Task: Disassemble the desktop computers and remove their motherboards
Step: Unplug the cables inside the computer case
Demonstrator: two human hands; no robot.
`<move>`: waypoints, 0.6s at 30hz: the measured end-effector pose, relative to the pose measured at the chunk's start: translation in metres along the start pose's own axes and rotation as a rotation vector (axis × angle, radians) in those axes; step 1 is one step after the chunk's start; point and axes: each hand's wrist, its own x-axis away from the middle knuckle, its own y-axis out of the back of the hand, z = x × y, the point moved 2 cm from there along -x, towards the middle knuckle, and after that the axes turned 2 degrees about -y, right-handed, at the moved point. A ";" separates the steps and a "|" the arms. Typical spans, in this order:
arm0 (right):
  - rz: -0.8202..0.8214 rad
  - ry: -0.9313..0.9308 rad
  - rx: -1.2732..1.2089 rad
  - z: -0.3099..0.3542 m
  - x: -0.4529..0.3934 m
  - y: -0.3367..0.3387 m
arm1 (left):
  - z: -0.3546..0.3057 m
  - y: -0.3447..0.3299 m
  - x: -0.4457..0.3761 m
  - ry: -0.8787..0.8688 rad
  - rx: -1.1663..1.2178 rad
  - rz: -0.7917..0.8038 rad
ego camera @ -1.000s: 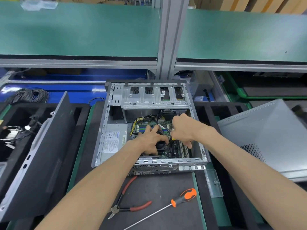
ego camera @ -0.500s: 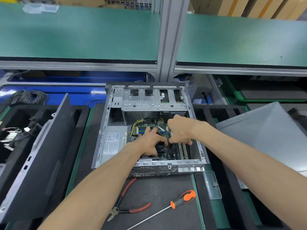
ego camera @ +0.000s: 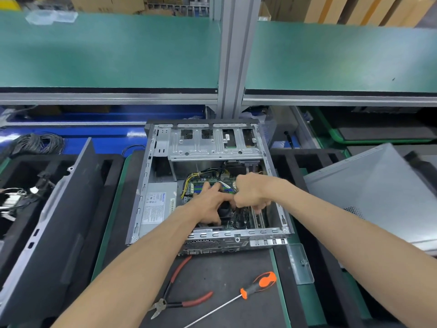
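Here, an open desktop computer case (ego camera: pixel 208 185) lies on its side on the bench (ego camera: pixel 227 292), the green motherboard (ego camera: pixel 205 185) still seated inside. The left hand (ego camera: pixel 210 204) rests over the black cooler with fingers spread. The right hand (ego camera: pixel 250 194) is curled into a fist just beside it, gripping something I cannot make out. Nearer the person lie red-handled cutters (ego camera: pixel 182 301) and an orange-handled screwdriver (ego camera: pixel 257 287), apart.
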 end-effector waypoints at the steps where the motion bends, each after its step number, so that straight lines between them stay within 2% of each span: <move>1: 0.079 -0.057 -0.058 -0.002 0.000 -0.001 | 0.000 0.000 0.000 -0.003 0.005 0.002; 3: 0.067 -0.044 0.033 0.000 0.001 0.000 | 0.000 0.000 0.000 -0.007 0.009 0.010; 6: -0.216 0.210 0.580 0.016 0.006 -0.008 | -0.001 0.001 0.001 0.007 -0.019 0.005; 8: -0.330 0.379 0.811 0.027 0.011 -0.015 | -0.001 -0.001 0.001 0.023 -0.036 0.003; 10: -0.331 0.375 0.760 0.024 0.009 -0.013 | -0.001 -0.001 0.002 0.008 -0.026 -0.008; 14: -0.032 0.061 0.064 0.012 0.000 0.003 | -0.003 0.002 0.003 0.021 -0.032 0.013; 15: -0.014 0.027 -0.014 0.013 -0.002 0.004 | -0.002 0.002 0.003 0.034 -0.036 0.024; 16: -0.030 0.025 0.018 0.016 -0.003 0.006 | -0.002 0.001 0.002 0.042 -0.038 0.029; 18: -0.110 0.130 0.253 0.028 0.002 0.003 | 0.000 -0.002 0.001 0.051 -0.012 0.041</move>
